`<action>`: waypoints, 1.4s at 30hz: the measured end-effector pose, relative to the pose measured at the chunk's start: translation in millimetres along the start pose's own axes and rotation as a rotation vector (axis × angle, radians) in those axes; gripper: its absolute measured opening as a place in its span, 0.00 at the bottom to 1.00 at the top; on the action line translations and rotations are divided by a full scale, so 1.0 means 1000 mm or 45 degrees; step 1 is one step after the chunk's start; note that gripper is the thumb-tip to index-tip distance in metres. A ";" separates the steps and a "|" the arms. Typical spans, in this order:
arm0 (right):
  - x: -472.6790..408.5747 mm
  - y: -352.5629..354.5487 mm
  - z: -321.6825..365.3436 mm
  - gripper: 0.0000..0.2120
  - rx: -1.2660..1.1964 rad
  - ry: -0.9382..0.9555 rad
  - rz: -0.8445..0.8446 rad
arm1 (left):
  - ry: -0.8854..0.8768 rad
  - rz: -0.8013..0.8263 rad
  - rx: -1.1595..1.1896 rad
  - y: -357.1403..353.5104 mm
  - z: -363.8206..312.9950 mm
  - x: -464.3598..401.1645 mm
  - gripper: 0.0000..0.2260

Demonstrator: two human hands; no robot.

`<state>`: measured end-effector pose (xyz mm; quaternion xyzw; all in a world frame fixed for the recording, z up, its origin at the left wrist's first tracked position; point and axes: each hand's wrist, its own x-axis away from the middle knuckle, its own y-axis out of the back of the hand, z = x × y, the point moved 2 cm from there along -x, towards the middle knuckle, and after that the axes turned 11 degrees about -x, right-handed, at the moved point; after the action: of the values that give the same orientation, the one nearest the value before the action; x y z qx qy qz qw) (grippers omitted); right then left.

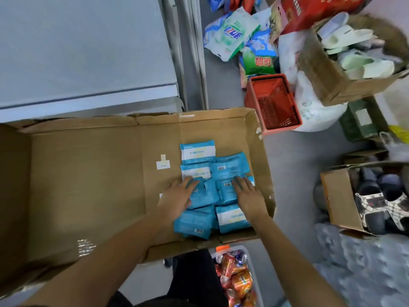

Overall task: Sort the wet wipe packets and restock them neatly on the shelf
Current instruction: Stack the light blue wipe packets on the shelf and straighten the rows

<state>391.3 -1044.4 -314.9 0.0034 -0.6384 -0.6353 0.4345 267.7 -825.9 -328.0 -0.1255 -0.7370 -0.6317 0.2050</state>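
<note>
Both hands lie flat, fingers straight, the left hand [179, 196] at nine o'clock and the right hand [247, 193] at three o'clock, pressing on the heap of blue plastic wet wipe packets [212, 189] inside the large open brown cardboard box [88, 173], with a red plastic shopping basket [273, 100] at one o'clock.

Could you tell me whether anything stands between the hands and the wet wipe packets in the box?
Nothing visible does: the left hand and right hand already rest flat on the blue wet wipe packets in the open cardboard box.
</note>
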 end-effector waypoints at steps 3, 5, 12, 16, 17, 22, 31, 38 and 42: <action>0.001 0.007 0.002 0.30 -0.006 -0.034 -0.087 | 0.159 -0.053 0.412 0.009 0.019 0.002 0.20; -0.003 0.019 0.007 0.22 -0.119 -0.121 -0.174 | 0.235 -0.053 0.640 0.019 0.035 0.005 0.18; -0.001 0.079 0.050 0.15 -1.141 -0.323 -0.397 | 0.330 -0.158 0.954 0.092 0.093 0.050 0.08; 0.019 0.123 0.114 0.06 -1.433 -0.116 -0.437 | 0.344 -0.225 1.151 0.131 0.137 0.093 0.12; 0.026 0.133 0.134 0.06 -1.469 -0.071 -0.443 | 0.337 -0.241 1.202 0.142 0.148 0.107 0.12; 0.065 0.167 0.251 0.12 -1.543 0.089 -0.480 | 0.264 -0.349 1.330 0.186 0.211 0.184 0.09; 0.125 0.175 0.493 0.11 -1.655 0.226 -0.505 | 0.175 -0.456 1.315 0.215 0.376 0.361 0.08; 0.130 0.170 0.638 0.16 -1.840 0.235 -0.349 | 0.312 -0.544 1.314 0.209 0.476 0.471 0.10; 0.117 0.174 0.697 0.16 -1.871 0.203 -0.269 | 0.376 -0.567 1.379 0.209 0.513 0.508 0.06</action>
<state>23.6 -513.0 19.6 -0.1803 -0.0120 -0.9346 0.3064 -162.1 -324.0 29.1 0.2432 -0.9261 -0.2052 0.2028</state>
